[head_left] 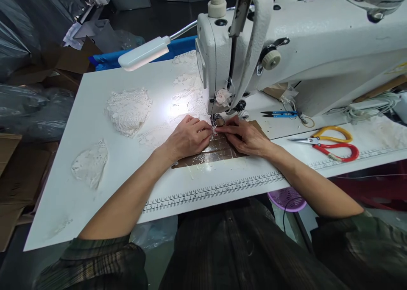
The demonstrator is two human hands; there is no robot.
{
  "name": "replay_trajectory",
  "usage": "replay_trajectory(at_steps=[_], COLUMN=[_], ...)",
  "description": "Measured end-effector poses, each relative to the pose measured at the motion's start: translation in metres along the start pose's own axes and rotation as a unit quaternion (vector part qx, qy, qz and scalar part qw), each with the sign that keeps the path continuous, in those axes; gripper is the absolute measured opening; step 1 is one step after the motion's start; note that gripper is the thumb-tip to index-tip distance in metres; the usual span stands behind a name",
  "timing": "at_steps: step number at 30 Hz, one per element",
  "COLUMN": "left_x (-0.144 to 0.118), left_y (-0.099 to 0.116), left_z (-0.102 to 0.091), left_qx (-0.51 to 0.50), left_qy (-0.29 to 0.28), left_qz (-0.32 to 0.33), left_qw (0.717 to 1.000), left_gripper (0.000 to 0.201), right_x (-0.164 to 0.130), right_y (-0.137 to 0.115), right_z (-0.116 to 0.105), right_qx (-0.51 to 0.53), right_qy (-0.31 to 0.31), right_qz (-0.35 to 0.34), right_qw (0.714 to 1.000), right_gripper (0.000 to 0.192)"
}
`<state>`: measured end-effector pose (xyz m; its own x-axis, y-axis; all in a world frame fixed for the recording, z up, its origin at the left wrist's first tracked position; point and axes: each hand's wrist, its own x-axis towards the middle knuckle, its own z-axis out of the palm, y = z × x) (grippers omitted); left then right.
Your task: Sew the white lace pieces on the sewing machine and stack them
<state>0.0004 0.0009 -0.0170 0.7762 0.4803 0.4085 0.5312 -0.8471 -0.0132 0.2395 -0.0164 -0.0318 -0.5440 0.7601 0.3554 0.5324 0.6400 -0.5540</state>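
Observation:
A white sewing machine [216,69] stands over the table, a small fabric flower fixed near its needle. Just in front of its presser foot [213,119] lies a small piece of white lace [214,131], mostly covered by fingers. My left hand [190,138] grips this lace from the left, fingers curled and pressed together. From the right, my right hand [247,136] pinches its other edge, index finger stretched toward the foot. Under both hands is a brown taped plate [219,154]. More white lace [187,99] spreads behind and left of the needle.
A pile of lace pieces [129,111] and a single lace piece [90,163] lie on the left. At right are blue thread snips [280,114] and red-and-yellow scissors [333,143]. A lamp [144,54] hangs over the table; a ruler strip [206,193] lines the front edge.

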Motion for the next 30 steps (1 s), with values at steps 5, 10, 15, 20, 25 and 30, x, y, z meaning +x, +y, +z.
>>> replay_trajectory(at_steps=[5,10,15,20,25,30], left_x=[0.000,0.001,0.000,0.000,-0.001,-0.002], left_y=[0.002,0.003,0.003,-0.001,-0.003,-0.003], left_z=[-0.001,-0.001,-0.002,-0.002,0.000,-0.001], left_qx=[-0.008,-0.011,-0.014,-0.008,0.009,0.007], left_qy=[-0.004,0.004,-0.002,-0.022,-0.023,-0.030], left_qz=[-0.005,-0.020,-0.031,-0.045,-0.050,-0.065], left_qw=[1.000,1.000,0.999,0.999,0.998,0.997], left_gripper=[0.025,0.023,0.023,0.025,0.026,0.026], right_x=[0.000,0.000,0.002,0.005,0.008,0.011], right_y=[0.003,0.001,-0.007,-0.014,-0.018,-0.019], right_z=[0.003,0.006,0.006,0.006,0.008,0.000], right_qx=[-0.039,-0.048,-0.086,-0.141,-0.160,-0.118], right_qy=[-0.016,-0.015,-0.010,-0.036,-0.049,-0.050], right_qz=[-0.051,-0.055,-0.042,-0.019,-0.013,-0.001], right_qw=[0.998,0.997,0.995,0.989,0.986,0.992], right_gripper=[0.034,0.033,0.034,0.037,0.035,0.034])
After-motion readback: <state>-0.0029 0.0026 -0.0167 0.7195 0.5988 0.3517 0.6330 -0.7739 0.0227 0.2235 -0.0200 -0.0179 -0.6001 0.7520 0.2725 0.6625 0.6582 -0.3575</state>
